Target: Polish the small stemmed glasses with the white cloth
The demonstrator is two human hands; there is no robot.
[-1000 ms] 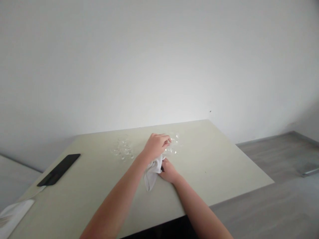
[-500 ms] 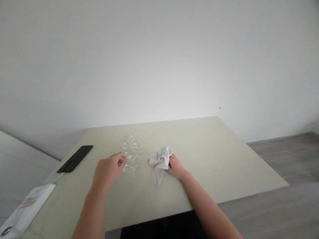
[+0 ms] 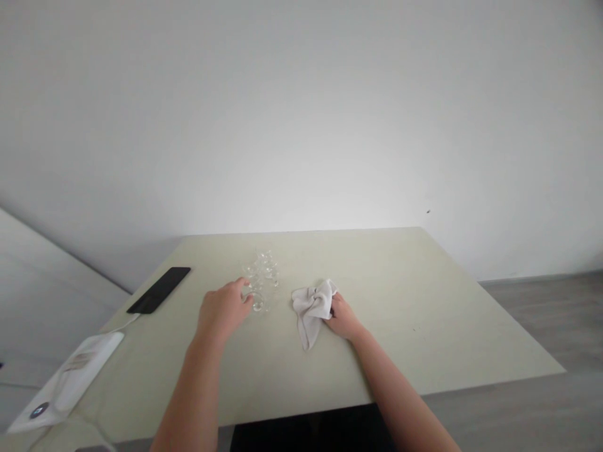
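My left hand (image 3: pixel 227 309) is over the left part of the table, its thumb and forefinger apart. Just beyond its fingertips lies a cluster of small clear, shiny pieces (image 3: pixel 264 270), glass or plastic; their exact kind is too small to make out. One rounder clear piece (image 3: pixel 257 306) sits beside the thumb. Gathered in my right hand (image 3: pixel 345 319) is a crumpled off-white cloth (image 3: pixel 313 307), with a corner hanging down toward the table's near edge. The cloth hides some of the right fingers.
The pale table (image 3: pixel 452 326) stands against a white wall (image 3: pixel 301 113). To the left lies a black phone (image 3: pixel 159 290) with a white cable (image 3: pixel 126 323). A flat white object (image 3: pixel 70 380) with a dark round mark is at the near left corner. Grey floor (image 3: pixel 541 307) shows at right.
The thumb and forefinger of my left hand have parted from a pinch. My right hand still grips the cloth. The whole view has shifted slightly.
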